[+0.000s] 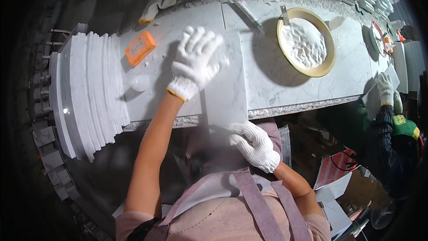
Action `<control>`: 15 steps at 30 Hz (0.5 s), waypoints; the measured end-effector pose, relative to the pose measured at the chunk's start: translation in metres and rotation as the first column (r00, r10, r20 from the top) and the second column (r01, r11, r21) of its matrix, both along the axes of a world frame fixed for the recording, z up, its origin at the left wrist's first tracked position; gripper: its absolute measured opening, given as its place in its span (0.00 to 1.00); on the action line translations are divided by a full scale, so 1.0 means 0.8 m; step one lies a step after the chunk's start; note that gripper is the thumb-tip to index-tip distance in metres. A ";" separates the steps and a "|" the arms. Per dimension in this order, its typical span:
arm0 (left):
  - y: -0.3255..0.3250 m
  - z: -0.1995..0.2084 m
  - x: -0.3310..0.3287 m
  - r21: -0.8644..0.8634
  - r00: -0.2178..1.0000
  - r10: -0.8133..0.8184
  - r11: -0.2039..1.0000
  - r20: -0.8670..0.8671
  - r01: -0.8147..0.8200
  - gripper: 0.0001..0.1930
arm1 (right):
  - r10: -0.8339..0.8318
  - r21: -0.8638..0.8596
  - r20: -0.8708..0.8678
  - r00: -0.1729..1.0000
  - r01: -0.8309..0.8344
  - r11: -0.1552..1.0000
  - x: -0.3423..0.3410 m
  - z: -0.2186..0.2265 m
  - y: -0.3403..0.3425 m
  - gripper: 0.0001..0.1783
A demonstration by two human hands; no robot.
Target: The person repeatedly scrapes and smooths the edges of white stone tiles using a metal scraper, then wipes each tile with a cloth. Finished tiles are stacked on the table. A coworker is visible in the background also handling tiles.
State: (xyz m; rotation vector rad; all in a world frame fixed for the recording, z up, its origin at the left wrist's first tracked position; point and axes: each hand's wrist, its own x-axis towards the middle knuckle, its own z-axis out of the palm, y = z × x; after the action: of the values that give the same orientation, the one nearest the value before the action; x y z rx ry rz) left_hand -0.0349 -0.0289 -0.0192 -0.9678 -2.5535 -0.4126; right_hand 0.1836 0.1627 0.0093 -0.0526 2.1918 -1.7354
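Observation:
A long pale marble-look tile (pixel 225 100) lies across the worktop and juts over its near edge toward my lap. My left hand (pixel 196 60), in a white knit glove, rests flat on the tile's far part with its fingers spread. At the overhanging near end is my right hand (pixel 256 146), gloved too, its fingers curled closed. A thin dark strip (pixel 218 129) runs left from those fingers against the tile; blur and haze hide what it is. Left of my left hand lies an orange box (pixel 141 48).
A round basin (pixel 330 56) of white paste stands right on the worktop (pixel 276 90), a cutter-like tool (pixel 248 15) beside it. Stacked tiles (pixel 91 93) stand at left. A loose glove (pixel 160 1) lies behind. At far right, another person's gloved hand (pixel 384 90) touches a pale piece.

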 end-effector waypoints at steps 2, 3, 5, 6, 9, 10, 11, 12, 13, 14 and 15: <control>-0.010 -0.003 0.015 0.025 0.988 -0.146 0.989 0.044 0.145 0.27 | -0.017 -0.043 0.058 0.998 0.020 0.999 0.000 -0.002 0.000 0.19; -0.013 -0.005 0.019 0.047 0.987 -0.135 0.990 0.093 0.131 0.27 | -0.027 -0.056 0.090 0.996 0.033 0.998 0.000 -0.003 0.000 0.19; -0.019 -0.007 0.023 0.098 0.979 -0.141 0.987 0.145 0.127 0.27 | -0.038 -0.070 0.081 0.996 0.044 0.997 -0.001 -0.004 0.002 0.19; -0.020 -0.008 0.023 0.090 0.988 -0.032 0.996 0.154 0.019 0.30 | -0.037 -0.063 0.076 0.996 0.041 0.997 -0.001 -0.004 0.004 0.19; -0.013 -0.010 0.020 0.107 0.992 0.071 0.991 0.100 -0.082 0.32 | -0.022 -0.023 0.064 0.998 0.024 0.999 -0.002 0.001 0.010 0.19; -0.009 -0.011 0.017 0.097 0.999 0.012 0.995 0.050 -0.017 0.37 | -0.020 -0.017 0.066 0.998 0.021 1.000 -0.002 0.003 0.011 0.19; -0.006 -0.011 0.015 0.056 0.996 0.022 0.998 0.085 -0.027 0.38 | -0.021 -0.021 0.075 0.997 0.023 1.000 -0.002 0.005 0.012 0.19; -0.002 -0.011 0.011 0.009 0.993 0.025 1.000 0.115 -0.026 0.38 | -0.022 -0.026 0.085 0.996 0.024 0.999 -0.002 0.007 0.013 0.19; 0.000 -0.012 0.007 -0.041 0.989 0.009 0.999 0.148 -0.003 0.38 | -0.023 -0.030 0.094 0.995 0.026 0.999 -0.002 0.009 0.013 0.19; 0.001 -0.012 -0.002 -0.024 0.989 0.014 1.000 0.150 -0.010 0.39 | -0.037 -0.039 0.105 0.994 0.041 0.998 -0.001 0.010 0.013 0.19; 0.000 -0.012 -0.008 -0.043 0.988 0.050 0.998 0.147 -0.044 0.39 | -0.045 -0.034 0.087 0.995 0.049 0.998 0.000 0.012 0.013 0.19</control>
State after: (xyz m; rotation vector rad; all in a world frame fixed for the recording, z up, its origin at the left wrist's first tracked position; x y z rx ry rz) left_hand -0.0413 -0.0291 -0.0285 -0.9199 -2.7215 -0.4370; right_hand 0.1837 0.1732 0.0185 0.0646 2.1163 -1.7685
